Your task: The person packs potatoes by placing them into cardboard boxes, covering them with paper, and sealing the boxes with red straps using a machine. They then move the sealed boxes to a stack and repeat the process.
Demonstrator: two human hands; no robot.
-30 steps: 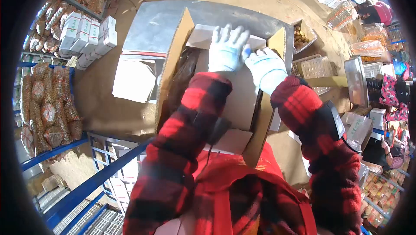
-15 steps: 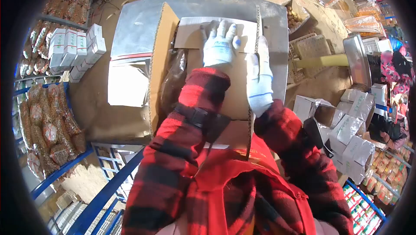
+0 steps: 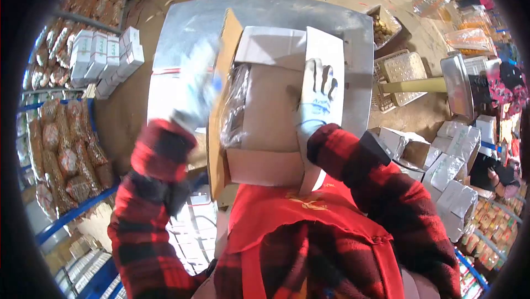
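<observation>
An open cardboard box stands on a grey metal platform in front of me. A clear plastic bag shows along its left inside, with inner flaps folded over the top. My right hand, in a white glove, lies flat with fingers spread on the box's right flap, which is folded inward. My left hand is motion-blurred outside the upright left flap, fingers extended and holding nothing. Both sleeves are red and black plaid.
White cartons are stacked at the left above a blue rack with netted bags. To the right are silver-wrapped boxes, plastic baskets, a metal tray and another person's hand.
My left hand has left the box top and swung out to the left flap. My right hand has folded the right flap inward and lies on it.
</observation>
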